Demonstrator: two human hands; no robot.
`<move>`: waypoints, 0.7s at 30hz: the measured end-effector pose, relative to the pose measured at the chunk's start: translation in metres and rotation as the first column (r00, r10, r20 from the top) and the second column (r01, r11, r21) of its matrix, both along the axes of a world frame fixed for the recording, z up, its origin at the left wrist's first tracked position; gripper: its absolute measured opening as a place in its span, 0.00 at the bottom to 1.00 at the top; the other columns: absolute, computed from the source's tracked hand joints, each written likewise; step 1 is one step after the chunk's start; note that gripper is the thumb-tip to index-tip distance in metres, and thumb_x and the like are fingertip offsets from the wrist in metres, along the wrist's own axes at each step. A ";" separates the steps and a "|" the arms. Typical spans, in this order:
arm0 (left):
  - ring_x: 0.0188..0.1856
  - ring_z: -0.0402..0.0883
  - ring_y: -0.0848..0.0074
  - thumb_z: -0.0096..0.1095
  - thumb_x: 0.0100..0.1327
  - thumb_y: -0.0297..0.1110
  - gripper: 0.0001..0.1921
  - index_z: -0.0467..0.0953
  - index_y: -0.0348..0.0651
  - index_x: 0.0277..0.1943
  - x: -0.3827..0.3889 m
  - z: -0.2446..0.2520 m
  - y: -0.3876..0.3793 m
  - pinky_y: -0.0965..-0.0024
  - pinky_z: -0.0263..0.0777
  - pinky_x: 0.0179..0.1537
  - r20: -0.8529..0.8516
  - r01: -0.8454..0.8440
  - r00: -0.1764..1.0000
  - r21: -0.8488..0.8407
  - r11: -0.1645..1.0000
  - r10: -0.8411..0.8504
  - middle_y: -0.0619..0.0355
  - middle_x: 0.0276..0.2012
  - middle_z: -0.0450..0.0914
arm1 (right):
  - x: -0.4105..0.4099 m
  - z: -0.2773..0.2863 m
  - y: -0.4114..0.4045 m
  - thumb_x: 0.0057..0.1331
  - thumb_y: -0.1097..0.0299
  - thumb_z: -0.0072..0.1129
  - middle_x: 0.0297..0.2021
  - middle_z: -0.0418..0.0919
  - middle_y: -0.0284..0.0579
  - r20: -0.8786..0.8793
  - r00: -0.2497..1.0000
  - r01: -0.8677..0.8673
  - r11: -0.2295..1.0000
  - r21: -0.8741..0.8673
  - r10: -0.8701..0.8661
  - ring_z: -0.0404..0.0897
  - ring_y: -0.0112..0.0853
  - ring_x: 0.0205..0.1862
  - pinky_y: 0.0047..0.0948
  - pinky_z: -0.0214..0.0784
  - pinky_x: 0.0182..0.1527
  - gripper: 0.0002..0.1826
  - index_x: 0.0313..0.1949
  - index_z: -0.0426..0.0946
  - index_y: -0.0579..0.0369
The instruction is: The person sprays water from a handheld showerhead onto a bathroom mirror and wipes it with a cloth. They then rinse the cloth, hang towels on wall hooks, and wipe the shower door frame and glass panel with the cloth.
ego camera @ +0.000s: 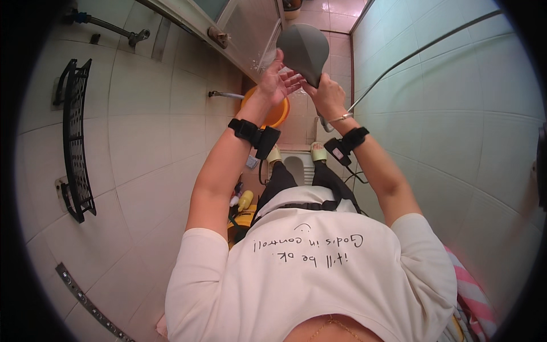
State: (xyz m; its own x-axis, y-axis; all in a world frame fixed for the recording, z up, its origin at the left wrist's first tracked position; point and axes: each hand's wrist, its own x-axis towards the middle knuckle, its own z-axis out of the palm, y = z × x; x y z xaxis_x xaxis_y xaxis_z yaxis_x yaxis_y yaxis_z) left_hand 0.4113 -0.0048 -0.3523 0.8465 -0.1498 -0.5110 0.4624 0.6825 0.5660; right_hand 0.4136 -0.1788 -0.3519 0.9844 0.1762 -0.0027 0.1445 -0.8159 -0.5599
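Note:
My right hand [329,95] grips the narrow end of a grey, two-tone teardrop-shaped object [304,49], whose exact kind I cannot tell. Its broad round end points away from me. Left of it, my left hand [277,85] has its fingers apart and the palm turned up; its thumb is close to the object's edge, and whether they touch is unclear. Clear water seems to splash beside that thumb. Below the left hand stands an orange bucket [280,114], partly covered by the hand and forearm. Both wrists wear black strapped devices.
A squat toilet pan [295,164] lies between my slippered feet. Tiled walls rise on both sides, with a black rack [77,141] and a metal tap [139,37] on the left. A long hose [410,55] crosses the right wall. A white-framed door [248,32] stands ahead. Bottles [245,200] are low left.

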 end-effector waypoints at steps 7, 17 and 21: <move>0.52 0.77 0.63 0.71 0.57 0.58 0.34 0.71 0.43 0.57 0.016 -0.009 -0.011 0.56 0.75 0.53 -0.053 -0.120 0.991 0.029 0.992 0.122 0.52 0.51 0.77 | 0.003 -0.009 0.004 0.62 0.39 0.61 0.31 0.83 0.60 -0.106 0.976 -0.187 0.982 0.031 0.190 0.83 0.54 0.36 0.46 0.75 0.38 0.30 0.37 0.77 0.61; 0.47 0.81 0.71 0.65 0.63 0.57 0.28 0.74 0.44 0.56 -0.007 0.012 -0.031 0.63 0.76 0.49 -0.061 0.054 0.997 0.220 0.974 -0.041 0.58 0.48 0.82 | 0.084 -0.030 -0.028 0.72 0.32 0.37 0.49 0.81 0.48 -0.618 0.635 0.522 0.333 0.786 0.464 0.80 0.33 0.49 0.34 0.72 0.52 0.38 0.56 0.75 0.56; 0.43 0.81 0.74 0.64 0.64 0.56 0.27 0.74 0.45 0.56 -0.015 0.021 -0.041 0.64 0.76 0.48 -0.054 0.127 0.991 0.204 0.971 -0.119 0.60 0.46 0.82 | 0.117 -0.062 -0.037 0.74 0.43 0.38 0.54 0.79 0.44 -0.524 0.522 0.480 0.276 0.833 0.673 0.78 0.31 0.53 0.31 0.69 0.59 0.31 0.58 0.73 0.58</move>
State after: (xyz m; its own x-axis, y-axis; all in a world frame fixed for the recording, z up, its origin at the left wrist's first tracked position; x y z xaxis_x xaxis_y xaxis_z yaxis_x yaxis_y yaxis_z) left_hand 0.3967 -0.0462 -0.3308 0.8059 -0.1389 -0.5755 0.5611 0.4891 0.6678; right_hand 0.5305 -0.2157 -0.4143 0.5961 0.7132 -0.3686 -0.7111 0.2558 -0.6549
